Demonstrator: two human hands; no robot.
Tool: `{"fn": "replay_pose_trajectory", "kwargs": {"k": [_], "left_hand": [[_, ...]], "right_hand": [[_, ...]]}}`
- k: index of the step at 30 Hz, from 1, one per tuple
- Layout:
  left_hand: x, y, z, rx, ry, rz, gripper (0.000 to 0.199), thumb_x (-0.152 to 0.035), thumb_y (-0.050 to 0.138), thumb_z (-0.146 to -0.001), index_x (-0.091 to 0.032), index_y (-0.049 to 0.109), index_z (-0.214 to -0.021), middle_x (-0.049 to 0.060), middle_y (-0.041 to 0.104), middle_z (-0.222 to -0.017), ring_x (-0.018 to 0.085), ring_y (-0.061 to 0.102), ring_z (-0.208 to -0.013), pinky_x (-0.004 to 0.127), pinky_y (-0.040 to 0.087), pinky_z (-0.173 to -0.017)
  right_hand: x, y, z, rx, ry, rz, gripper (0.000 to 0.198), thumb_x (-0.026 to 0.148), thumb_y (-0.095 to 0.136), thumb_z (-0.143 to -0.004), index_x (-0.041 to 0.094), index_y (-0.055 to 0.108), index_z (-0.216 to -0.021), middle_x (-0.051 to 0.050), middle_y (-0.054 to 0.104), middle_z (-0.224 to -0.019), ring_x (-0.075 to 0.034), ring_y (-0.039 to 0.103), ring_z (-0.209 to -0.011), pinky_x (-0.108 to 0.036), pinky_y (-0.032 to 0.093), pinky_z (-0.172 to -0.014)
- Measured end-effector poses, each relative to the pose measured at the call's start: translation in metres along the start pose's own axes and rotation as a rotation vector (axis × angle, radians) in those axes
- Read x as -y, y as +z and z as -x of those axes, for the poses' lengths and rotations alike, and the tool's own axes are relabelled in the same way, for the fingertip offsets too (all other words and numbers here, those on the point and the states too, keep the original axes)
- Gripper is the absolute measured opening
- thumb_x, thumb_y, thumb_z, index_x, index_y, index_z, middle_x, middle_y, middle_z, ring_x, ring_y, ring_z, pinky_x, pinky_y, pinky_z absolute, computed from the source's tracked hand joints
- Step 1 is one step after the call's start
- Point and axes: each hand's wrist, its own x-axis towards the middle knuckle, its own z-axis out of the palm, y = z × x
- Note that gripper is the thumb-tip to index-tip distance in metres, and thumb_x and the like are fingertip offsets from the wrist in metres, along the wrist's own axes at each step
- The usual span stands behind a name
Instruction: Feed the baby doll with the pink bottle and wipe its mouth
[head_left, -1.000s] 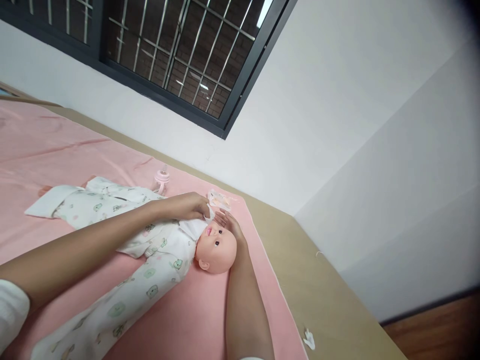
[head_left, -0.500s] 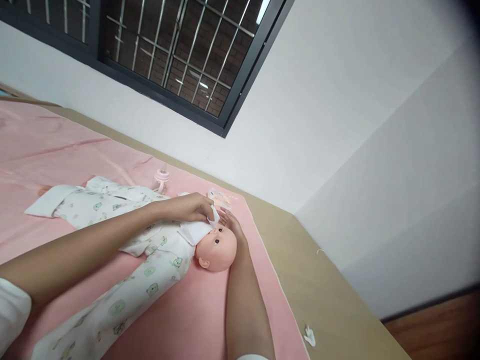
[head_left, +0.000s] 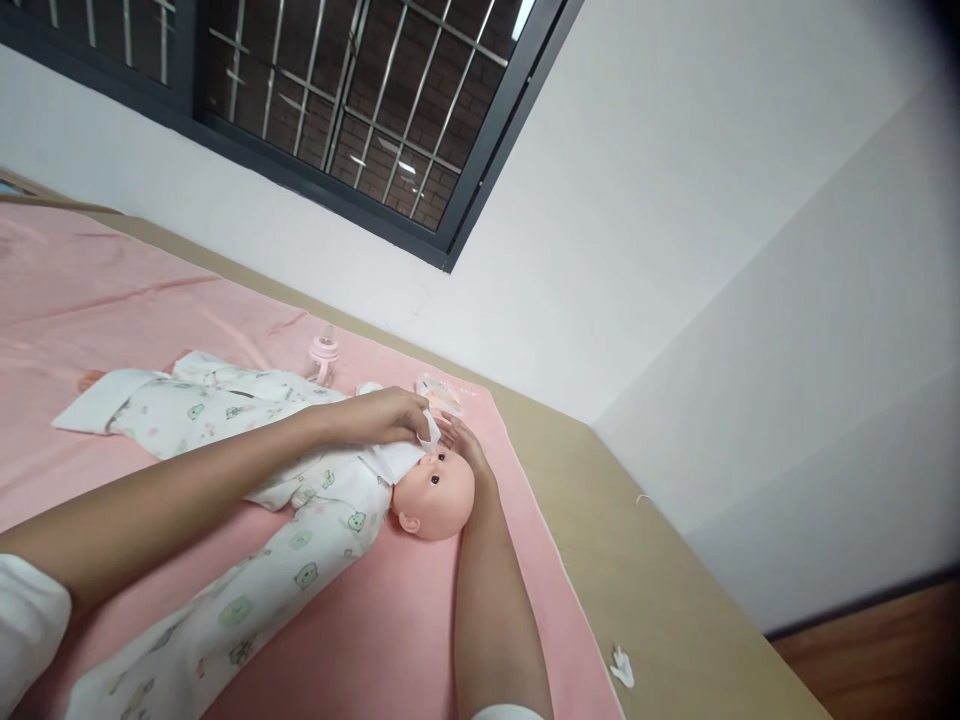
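Note:
A baby doll (head_left: 442, 505) lies on its back on a pink sheet, in a white suit (head_left: 307, 560) printed with green animals. Its head points to the right. Across its chest reaches my left arm; my left hand (head_left: 386, 415) is closed, pinching a white cloth (head_left: 430, 430) beside the doll's face. More white fabric (head_left: 396, 460) lies at the doll's chin and neck; I cannot tell whether it is the same piece. My right hand (head_left: 466, 447) rests along the far side of the doll's head, fingers stretched out and partly hidden behind the cloth.
A pink-topped baby bottle (head_left: 324, 355) stands behind the doll. Near the sheet's far corner lies a small clear packet (head_left: 441, 393). A small white item (head_left: 622, 666) sits on the tan surface (head_left: 600, 520) beyond the pink sheet (head_left: 345, 630). Behind are a wall and a barred window (head_left: 352, 110).
Both hands keep nearly the same place at the doll's head. The camera view has shifted very slightly.

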Motion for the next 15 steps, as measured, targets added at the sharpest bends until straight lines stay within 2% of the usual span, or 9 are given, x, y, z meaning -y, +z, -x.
{"fn": "replay_pose_trajectory", "kwargs": {"k": [6,10,13,15], "left_hand": [[0.004,0.003,-0.001,-0.023,0.014,-0.049,0.023,-0.004,0.052,-0.079,-0.014,0.072,-0.084,0.002,0.056,-0.076,0.011,0.056,-0.068,0.019,0.039,-0.064],[0.004,0.001,0.0,-0.036,-0.007,-0.009,0.022,-0.002,0.053,-0.078,-0.013,0.071,-0.084,0.003,0.06,-0.081,0.011,0.057,-0.07,0.018,0.04,-0.066],[0.007,-0.006,0.002,-0.08,-0.024,0.028,0.017,-0.007,0.054,-0.081,-0.013,0.07,-0.085,0.004,0.064,-0.088,0.012,0.059,-0.075,0.019,0.042,-0.07],[0.011,-0.014,0.003,-0.122,-0.031,0.037,0.014,-0.017,0.057,-0.084,-0.013,0.07,-0.087,0.006,0.066,-0.093,0.014,0.06,-0.081,0.021,0.044,-0.075]], "right_hand": [[-0.001,-0.001,-0.001,-0.001,-0.008,0.016,0.039,0.039,0.075,-0.068,0.022,0.065,-0.103,-0.005,0.071,-0.1,-0.02,0.066,-0.093,-0.038,0.047,-0.098],[-0.001,0.0,0.001,-0.006,-0.006,0.01,0.039,0.038,0.075,-0.068,0.022,0.064,-0.102,-0.006,0.07,-0.102,-0.02,0.066,-0.095,-0.038,0.047,-0.098],[0.011,0.006,0.002,0.001,-0.025,-0.003,0.038,0.039,0.074,-0.069,0.023,0.064,-0.103,-0.006,0.068,-0.107,-0.021,0.065,-0.098,-0.039,0.048,-0.097],[0.029,0.016,0.004,0.014,-0.098,-0.016,0.037,0.039,0.073,-0.07,0.024,0.064,-0.102,-0.005,0.067,-0.111,-0.021,0.064,-0.101,-0.039,0.048,-0.098]]}}
